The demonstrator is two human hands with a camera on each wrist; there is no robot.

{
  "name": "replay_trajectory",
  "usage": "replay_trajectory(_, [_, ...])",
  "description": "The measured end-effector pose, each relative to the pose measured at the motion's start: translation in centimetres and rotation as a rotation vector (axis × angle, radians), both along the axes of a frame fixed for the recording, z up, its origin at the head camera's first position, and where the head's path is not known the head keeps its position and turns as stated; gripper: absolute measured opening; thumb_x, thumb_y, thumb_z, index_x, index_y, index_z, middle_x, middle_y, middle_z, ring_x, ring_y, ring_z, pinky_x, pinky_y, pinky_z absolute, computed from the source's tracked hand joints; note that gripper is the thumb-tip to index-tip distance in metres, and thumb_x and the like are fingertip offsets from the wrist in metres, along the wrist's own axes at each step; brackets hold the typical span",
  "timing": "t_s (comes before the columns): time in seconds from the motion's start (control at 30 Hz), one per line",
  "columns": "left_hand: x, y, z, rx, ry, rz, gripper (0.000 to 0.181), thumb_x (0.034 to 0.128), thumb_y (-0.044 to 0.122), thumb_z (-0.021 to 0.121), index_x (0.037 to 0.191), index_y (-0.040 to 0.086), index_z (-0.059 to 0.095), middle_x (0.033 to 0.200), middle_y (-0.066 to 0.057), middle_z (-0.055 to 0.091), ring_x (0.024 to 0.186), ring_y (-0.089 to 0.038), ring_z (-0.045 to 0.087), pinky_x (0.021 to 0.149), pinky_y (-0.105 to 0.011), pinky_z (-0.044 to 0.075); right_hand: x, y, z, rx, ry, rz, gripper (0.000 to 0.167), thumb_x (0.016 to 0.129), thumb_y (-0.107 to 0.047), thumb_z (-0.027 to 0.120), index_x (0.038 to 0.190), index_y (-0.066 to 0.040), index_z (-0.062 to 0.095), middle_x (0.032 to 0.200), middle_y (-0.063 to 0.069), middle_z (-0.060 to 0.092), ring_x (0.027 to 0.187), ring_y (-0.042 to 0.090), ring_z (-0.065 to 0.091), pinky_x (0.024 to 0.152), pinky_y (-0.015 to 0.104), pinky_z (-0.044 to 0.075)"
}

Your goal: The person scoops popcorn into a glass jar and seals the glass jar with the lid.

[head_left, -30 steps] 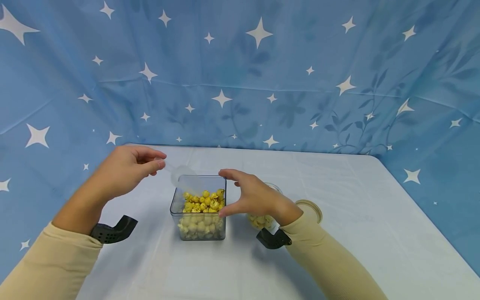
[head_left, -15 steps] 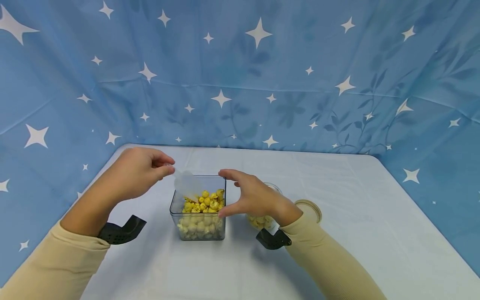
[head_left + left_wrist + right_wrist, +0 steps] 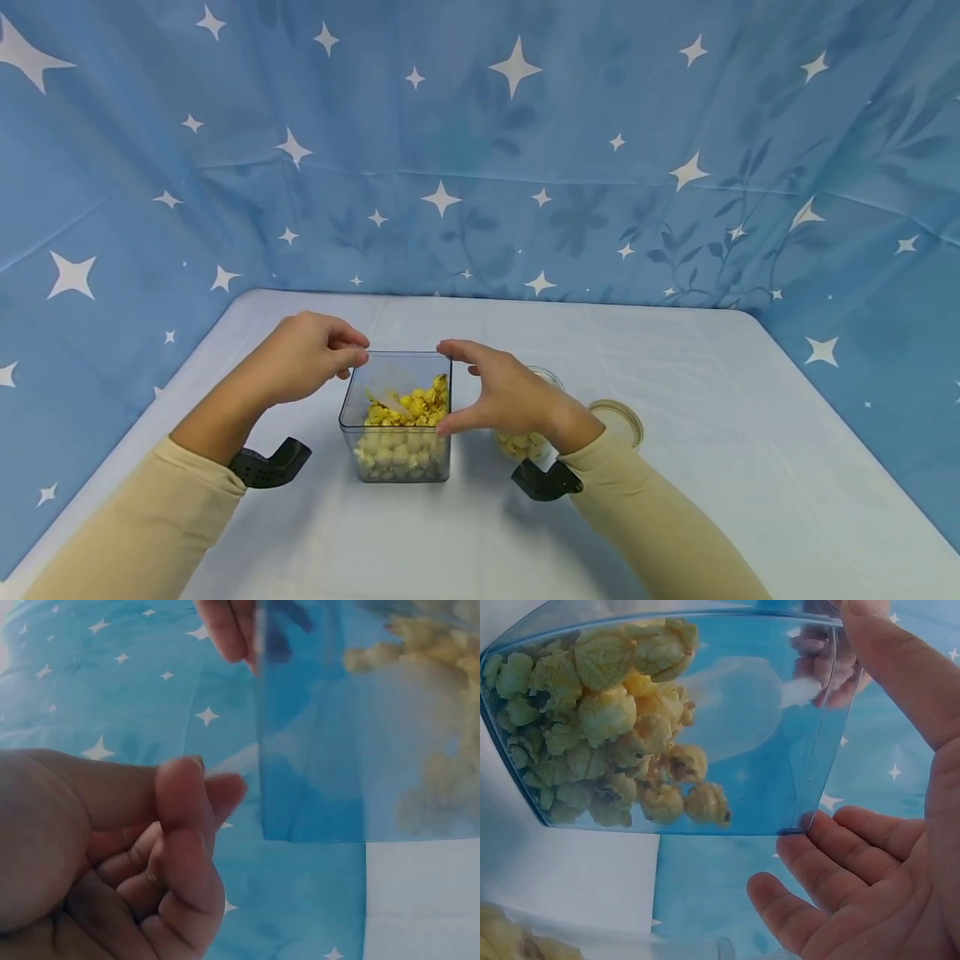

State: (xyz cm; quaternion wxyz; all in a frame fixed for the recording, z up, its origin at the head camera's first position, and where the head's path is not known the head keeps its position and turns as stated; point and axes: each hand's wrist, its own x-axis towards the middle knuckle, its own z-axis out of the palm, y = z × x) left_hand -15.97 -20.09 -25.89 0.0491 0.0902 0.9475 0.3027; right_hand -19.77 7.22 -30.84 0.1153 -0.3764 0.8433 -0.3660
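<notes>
A clear square container (image 3: 403, 455) with yellow popcorn (image 3: 423, 406) stands on the table. At its back left rim, my left hand (image 3: 303, 358) pinches the handle of a translucent scoop, whose bowl (image 3: 739, 709) shows in the right wrist view against the popcorn inside the container. The thumb and curled fingers (image 3: 184, 862) of that hand meet at the handle in the left wrist view. My right hand (image 3: 517, 396) holds the container's right side, thumb on the near corner and fingers on the far corner.
Behind and below my right wrist, a clear jar (image 3: 517, 444) of popcorn is partly hidden. A gold-rimmed round lid (image 3: 626, 417) lies to its right on the white table (image 3: 720, 450). A blue star-patterned curtain (image 3: 480, 150) hangs behind.
My left hand has moved right and down toward the container, and the scoop has gone from above the rim down into the popcorn. My right hand has stayed on the container.
</notes>
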Motion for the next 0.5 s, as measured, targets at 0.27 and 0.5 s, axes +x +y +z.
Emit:
replay_trajectory(0.27, [-0.7, -0.8, -0.9, 0.119, -0.071, -0.006, 0.034, 0.0999, 0.022, 0.064, 0.127, 0.001, 0.066, 0.088, -0.004, 0.069, 0.080, -0.021, 0.061, 0.072, -0.037, 0.050, 0.0, 0.1, 0.0, -0.002, -0.010, -0.008, 0.097, 0.077, -0.029, 0.089, 0.154, -0.006, 0.036, 0.155, 0.009, 0.040, 0.136, 0.032, 0.045, 0.110, 0.048, 0.038])
replay_trajectory(0.5, [-1.0, -2.0, -1.3, 0.167, -0.102, -0.016, 0.037, 0.0993, 0.025, 0.065, 0.128, 0.000, 0.065, 0.085, -0.004, 0.068, 0.083, -0.024, 0.060, 0.073, -0.037, 0.048, 0.2, 0.1, -0.1, -0.007, -0.010, -0.003, 0.098, 0.076, -0.030, 0.090, 0.154, -0.007, 0.036, 0.155, 0.008, 0.040, 0.137, 0.031, 0.044, 0.110, 0.048, 0.038])
